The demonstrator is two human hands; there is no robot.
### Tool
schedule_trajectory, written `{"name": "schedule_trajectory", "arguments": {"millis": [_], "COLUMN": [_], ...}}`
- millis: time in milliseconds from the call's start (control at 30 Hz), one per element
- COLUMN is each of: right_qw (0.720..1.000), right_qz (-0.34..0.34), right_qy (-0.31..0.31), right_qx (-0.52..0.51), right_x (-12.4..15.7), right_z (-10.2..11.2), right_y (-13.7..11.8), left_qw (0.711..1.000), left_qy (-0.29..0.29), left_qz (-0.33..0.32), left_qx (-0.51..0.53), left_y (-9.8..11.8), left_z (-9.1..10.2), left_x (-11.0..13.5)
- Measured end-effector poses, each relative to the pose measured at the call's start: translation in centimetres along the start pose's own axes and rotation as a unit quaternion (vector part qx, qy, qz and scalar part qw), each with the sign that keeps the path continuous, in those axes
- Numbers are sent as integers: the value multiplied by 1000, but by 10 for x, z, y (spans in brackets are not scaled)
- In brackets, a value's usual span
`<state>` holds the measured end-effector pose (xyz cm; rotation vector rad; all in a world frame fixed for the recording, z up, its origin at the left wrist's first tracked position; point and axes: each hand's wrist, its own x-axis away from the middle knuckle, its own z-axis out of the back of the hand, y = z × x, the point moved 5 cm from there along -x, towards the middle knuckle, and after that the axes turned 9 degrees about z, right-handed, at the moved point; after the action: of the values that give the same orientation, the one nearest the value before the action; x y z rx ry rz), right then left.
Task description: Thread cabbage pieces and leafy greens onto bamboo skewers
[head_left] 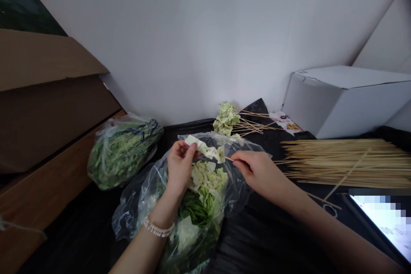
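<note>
Two pinches: your left hand and your right hand face each other over the middle of the black sheet, above an open clear plastic bag.
Left grip: thumb and fingers closed on a pale leaf piece; you cannot tell here whether the stick's tip runs through it.
Right grip: fingers closed around a thin wooden skewer, which points toward your left hand.
On the stick: crumpled leaf pieces, between your two hands.
Under your hands: the bag holds torn cabbage, with dark green stalks just beside it.
Your left wrist: a beaded bracelet.
Far edge: a pile of loaded skewers, leafy ends left, bare ends right.
Right edge: a thick stack of bare skewers, with a white box behind it; nearer you, a small ring and a lit screen.
Left edge: a tied bag of greens, beside a brown cardboard box.
</note>
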<state>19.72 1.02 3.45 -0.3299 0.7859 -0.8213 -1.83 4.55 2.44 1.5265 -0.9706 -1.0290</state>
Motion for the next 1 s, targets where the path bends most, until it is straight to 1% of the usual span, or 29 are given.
{"name": "schedule_trajectory", "arguments": {"millis": [200,600,733,833,900,1000], "right_qw": [1000,1000,999,996,993,995], "right_qz": [-12,-10,-7,-10,-13,-9], "right_qy": [-18,-17,-14,-25,-33,-23], "right_qx": [19,18,47,89,111,101], "right_x": [0,4,5,6,7,6], "right_z": [-4,-14,-18,-22,-23,-23], "right_y": [0,0,-4,-7,-9,-10], "left_qw": [1000,1000,1000,999,999,999], "left_qy": [-2,-11,-15,-33,-41,-36], "left_qz": [-9,-1,-2,-7,-1,28], "left_qx": [6,1,-22,-32,-32,2], "left_y": [1,0,-1,-1,-2,-3], "left_z": [0,0,0,-3,-5,-5], "left_x": [0,1,0,1,2,3]}}
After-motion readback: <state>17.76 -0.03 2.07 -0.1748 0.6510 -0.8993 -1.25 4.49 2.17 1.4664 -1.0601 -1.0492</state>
